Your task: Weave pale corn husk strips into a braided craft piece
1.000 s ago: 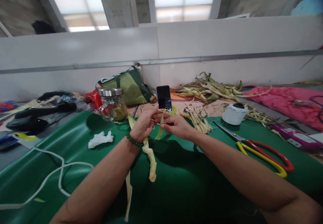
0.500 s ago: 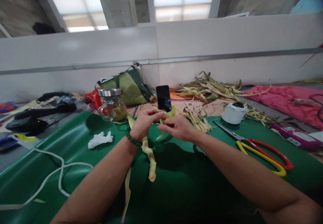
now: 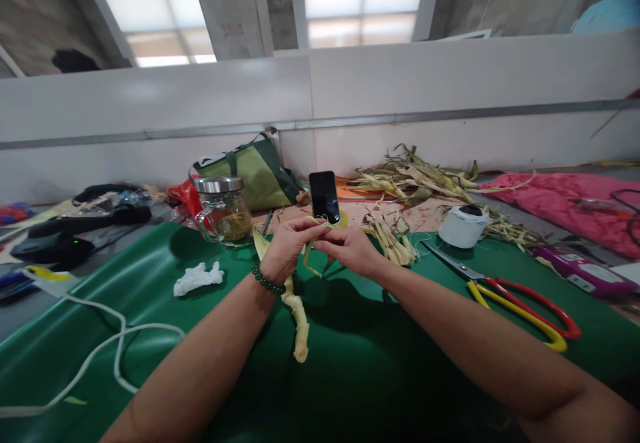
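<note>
Nearest the camera, on the green surface [image 3: 350, 376], both forearms reach forward. The left hand [image 3: 284, 251] has its fingers [image 3: 300, 228] closed round the top of a pale twisted husk rope [image 3: 300, 326], which hangs from the fist with its tip on the mat. Just right of it, the right hand [image 3: 353, 250] pinches a thin green strip [image 3: 309, 260] between thumb and forefinger, and the strip loops down between the two hands.

A white cord [image 3: 117, 353] curls at the near left, with a crumpled tissue [image 3: 197, 278] beyond it. Scissors [image 3: 520, 300] lie to the right. Farther off stand a glass jar [image 3: 223, 210], a propped phone [image 3: 324, 196] and a white spool [image 3: 463, 226]. A heap of dry husks [image 3: 415, 178] lies at the far wall.

The strip looks narrow and brittle, so a sharp tug could tear it. If the left grip slackens, the twist could unwind.

A second ago the strip stood upright between the fingertips, and a long pale leaf trailed below the left wrist. Now the strip sags in a loop and that leaf is out of sight.
</note>
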Available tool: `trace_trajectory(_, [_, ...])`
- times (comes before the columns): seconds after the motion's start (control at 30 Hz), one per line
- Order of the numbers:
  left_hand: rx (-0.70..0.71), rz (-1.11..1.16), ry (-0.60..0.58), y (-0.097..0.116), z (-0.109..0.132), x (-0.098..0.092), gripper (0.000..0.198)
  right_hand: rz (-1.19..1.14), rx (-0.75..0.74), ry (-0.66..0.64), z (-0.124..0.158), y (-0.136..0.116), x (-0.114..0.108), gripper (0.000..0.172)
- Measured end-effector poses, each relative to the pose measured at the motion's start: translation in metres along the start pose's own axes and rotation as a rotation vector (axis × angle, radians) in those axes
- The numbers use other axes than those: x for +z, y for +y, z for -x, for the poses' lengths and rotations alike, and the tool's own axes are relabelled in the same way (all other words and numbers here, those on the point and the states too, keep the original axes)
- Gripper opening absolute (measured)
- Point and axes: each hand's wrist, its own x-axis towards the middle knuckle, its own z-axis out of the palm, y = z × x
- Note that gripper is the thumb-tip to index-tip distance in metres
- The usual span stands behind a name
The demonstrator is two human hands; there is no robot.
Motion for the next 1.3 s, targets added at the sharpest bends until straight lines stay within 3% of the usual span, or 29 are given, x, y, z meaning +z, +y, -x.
trace_trajectory(0.2, [0.006, 0.006, 0.020, -0.004, -0.001, 0.005, 0.024, -0.198, 0.118, -0.012, -0.001, 0.004, 0.011, 0.027])
trace_trajectory(0.57, [0.138, -0.115, 0.043, -0.004, 0.000, 0.007, 0.017, -0.058, 0.038, -0.034, 0.003, -0.002, 0.013, 0.028])
trace_trajectory(0.67, [0.171, -0.142, 0.029, -0.002, -0.001, 0.004, 0.016, 0.050, -0.048, -0.035, 0.005, -0.003, 0.007, 0.037])
trace_trajectory(0.77, [0.156, -0.163, 0.010, -0.002, -0.003, 0.000, 0.016, 0.146, -0.144, 0.112, 0.004, -0.005, -0.006, 0.042])
trace_trajectory(0.9, [0.113, -0.165, -0.016, -0.005, -0.005, -0.003, 0.018, 0.236, -0.142, 0.352, -0.002, -0.001, -0.025, 0.033])
trace_trajectory(1.1, [0.164, -0.264, -0.107, -0.010, -0.011, -0.008, 0.018, 0.271, -0.136, 0.104, -0.008, 0.015, -0.030, 0.022])
trace_trajectory(1.2, [0.132, -0.287, -0.170, -0.012, -0.013, -0.010, 0.019, 0.358, -0.221, 0.151, -0.013, 0.018, -0.030, 0.019])
trace_trajectory(1.3, [0.148, -0.324, -0.208, -0.012, -0.015, -0.011, 0.014, 0.398, -0.307, 0.241, -0.008, 0.004, -0.035, 0.016])
